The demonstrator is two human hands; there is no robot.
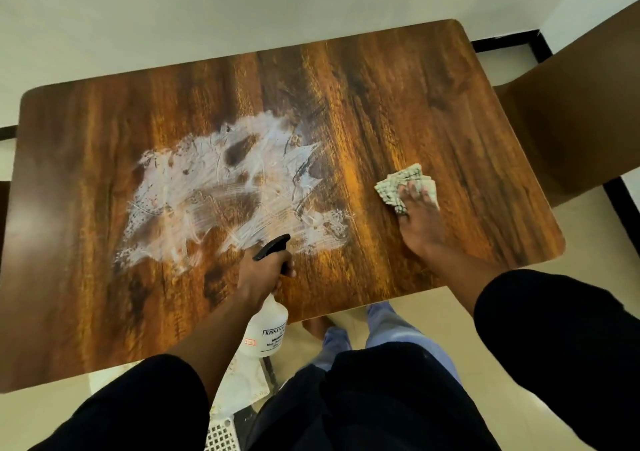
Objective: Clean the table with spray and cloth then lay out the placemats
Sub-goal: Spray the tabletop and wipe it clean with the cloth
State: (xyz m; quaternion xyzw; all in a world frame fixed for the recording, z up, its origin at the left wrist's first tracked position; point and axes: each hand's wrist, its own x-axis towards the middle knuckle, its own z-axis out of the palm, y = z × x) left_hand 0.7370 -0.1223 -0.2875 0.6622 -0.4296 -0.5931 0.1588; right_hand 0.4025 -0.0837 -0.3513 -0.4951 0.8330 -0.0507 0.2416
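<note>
A wooden table (415, 104) fills the view, with a wide white smear (221, 187) across its middle left. My left hand (263, 270) grips the black trigger head of a white spray bottle (266, 329), nozzle pointing toward the smear, above the table's near edge. Over on the right side of the table, my right hand (420, 215) presses flat on a folded patterned cloth (394, 186). No placemats are visible on the tabletop.
A brown chair (571, 128) stands at the table's right end. Below the near edge, a white item with a perforated white basket corner (221, 433) sits by my legs on the tiled floor. A white wall runs behind the table.
</note>
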